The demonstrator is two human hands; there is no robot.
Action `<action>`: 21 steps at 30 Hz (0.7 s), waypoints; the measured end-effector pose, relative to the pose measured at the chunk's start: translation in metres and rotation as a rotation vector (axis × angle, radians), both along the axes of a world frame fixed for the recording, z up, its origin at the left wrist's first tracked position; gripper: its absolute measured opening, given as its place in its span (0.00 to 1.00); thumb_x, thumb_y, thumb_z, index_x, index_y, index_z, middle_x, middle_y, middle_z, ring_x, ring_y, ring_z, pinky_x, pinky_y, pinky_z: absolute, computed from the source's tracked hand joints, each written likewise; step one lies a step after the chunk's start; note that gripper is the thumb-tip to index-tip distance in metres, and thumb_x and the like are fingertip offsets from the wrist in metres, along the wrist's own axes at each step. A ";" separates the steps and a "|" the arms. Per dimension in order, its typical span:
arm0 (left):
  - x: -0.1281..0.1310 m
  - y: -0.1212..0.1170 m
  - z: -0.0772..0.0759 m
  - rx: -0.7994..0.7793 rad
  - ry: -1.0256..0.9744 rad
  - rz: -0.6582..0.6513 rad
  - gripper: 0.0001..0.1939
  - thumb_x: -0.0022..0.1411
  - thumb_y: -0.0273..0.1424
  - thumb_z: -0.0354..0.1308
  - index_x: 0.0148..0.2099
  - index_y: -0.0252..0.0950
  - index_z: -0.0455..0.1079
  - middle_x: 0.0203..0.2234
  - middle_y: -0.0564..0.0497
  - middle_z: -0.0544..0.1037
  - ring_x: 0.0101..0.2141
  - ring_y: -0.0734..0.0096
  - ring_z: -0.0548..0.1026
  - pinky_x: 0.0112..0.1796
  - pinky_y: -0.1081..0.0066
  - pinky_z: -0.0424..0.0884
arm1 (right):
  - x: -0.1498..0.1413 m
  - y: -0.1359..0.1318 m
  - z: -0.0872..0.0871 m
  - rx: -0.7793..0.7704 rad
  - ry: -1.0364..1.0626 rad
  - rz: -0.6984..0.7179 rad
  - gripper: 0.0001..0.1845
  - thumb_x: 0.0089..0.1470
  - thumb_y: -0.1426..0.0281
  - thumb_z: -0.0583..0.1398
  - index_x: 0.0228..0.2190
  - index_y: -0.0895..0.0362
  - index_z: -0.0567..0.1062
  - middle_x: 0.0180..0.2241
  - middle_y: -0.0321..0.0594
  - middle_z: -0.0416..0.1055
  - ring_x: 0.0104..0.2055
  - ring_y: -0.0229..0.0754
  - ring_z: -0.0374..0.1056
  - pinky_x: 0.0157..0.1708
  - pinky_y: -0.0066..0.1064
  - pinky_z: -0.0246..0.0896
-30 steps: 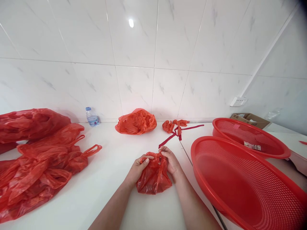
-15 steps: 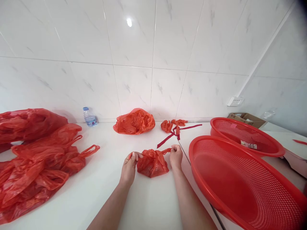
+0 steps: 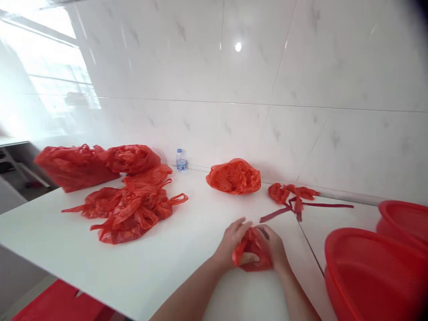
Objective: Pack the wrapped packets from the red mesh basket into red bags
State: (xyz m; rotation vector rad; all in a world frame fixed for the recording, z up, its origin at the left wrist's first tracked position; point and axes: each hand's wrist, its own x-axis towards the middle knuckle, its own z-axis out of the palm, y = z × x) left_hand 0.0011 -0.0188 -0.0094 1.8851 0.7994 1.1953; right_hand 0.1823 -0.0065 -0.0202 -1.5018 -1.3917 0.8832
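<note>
A small red plastic bag (image 3: 259, 261) is between my two hands just above or on the white table. My left hand (image 3: 229, 245) grips its left side, with the thumb showing through a fold or opening at the front. On the other side, my right hand (image 3: 277, 249) is curled round the bag, fingers partly hidden behind it. What the bag contains cannot be made out. Beyond my hands lie an open, crumpled red bag (image 3: 234, 177) and scraps of red plastic (image 3: 279, 193) with dark red ribbon strips (image 3: 329, 205).
Several tied red bags (image 3: 133, 209) heap at the left, with larger full red bags (image 3: 80, 171) behind. A water bottle (image 3: 181, 161) stands by the tiled wall. Two red plastic baskets (image 3: 347, 234) stand at the right. A red stool (image 3: 60, 305) is below the table's front edge.
My view has turned left, showing more of the table's left end. My hands have come closer together, from pulling the small bag's ends apart to cupping it from both sides.
</note>
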 end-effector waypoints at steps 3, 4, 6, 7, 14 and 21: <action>0.001 -0.002 -0.001 -0.081 0.048 -0.002 0.24 0.45 0.36 0.66 0.47 0.42 0.74 0.43 0.43 0.75 0.46 0.49 0.69 0.51 0.54 0.59 | 0.002 -0.001 0.000 0.026 -0.011 0.003 0.16 0.47 0.55 0.56 0.29 0.54 0.75 0.31 0.40 0.76 0.36 0.47 0.70 0.36 0.33 0.62; 0.000 -0.003 0.000 -0.111 0.027 0.034 0.17 0.48 0.36 0.64 0.43 0.42 0.75 0.38 0.44 0.76 0.42 0.51 0.71 0.47 0.55 0.62 | 0.003 -0.001 0.000 0.029 -0.017 -0.003 0.17 0.47 0.55 0.56 0.29 0.54 0.75 0.31 0.40 0.76 0.36 0.47 0.70 0.36 0.33 0.62; -0.006 -0.006 0.005 -0.158 -0.036 0.124 0.10 0.54 0.37 0.58 0.38 0.43 0.76 0.35 0.45 0.77 0.37 0.54 0.73 0.41 0.58 0.65 | 0.006 0.000 0.001 0.032 -0.031 -0.014 0.18 0.47 0.54 0.56 0.30 0.54 0.76 0.32 0.41 0.76 0.38 0.48 0.70 0.37 0.33 0.63; -0.011 -0.006 0.008 -0.171 -0.069 0.168 0.10 0.55 0.37 0.56 0.38 0.43 0.75 0.34 0.45 0.77 0.36 0.55 0.74 0.39 0.58 0.66 | 0.007 0.000 0.001 0.032 -0.043 -0.022 0.19 0.46 0.54 0.56 0.31 0.54 0.76 0.33 0.41 0.76 0.38 0.49 0.70 0.37 0.34 0.63; -0.102 0.017 0.070 -0.056 -0.289 0.688 0.10 0.57 0.38 0.55 0.41 0.41 0.69 0.36 0.46 0.76 0.39 0.57 0.73 0.42 0.60 0.67 | 0.011 0.001 0.001 0.029 -0.139 -0.086 0.20 0.43 0.51 0.56 0.30 0.52 0.76 0.36 0.41 0.76 0.40 0.51 0.70 0.36 0.36 0.63; -0.241 0.025 0.159 0.242 -0.113 1.397 0.15 0.61 0.36 0.54 0.46 0.30 0.66 0.51 0.52 0.69 0.52 0.67 0.62 0.54 0.70 0.56 | 0.006 0.008 -0.010 0.083 -0.088 -0.098 0.10 0.44 0.55 0.58 0.25 0.45 0.75 0.34 0.41 0.76 0.38 0.54 0.69 0.37 0.43 0.61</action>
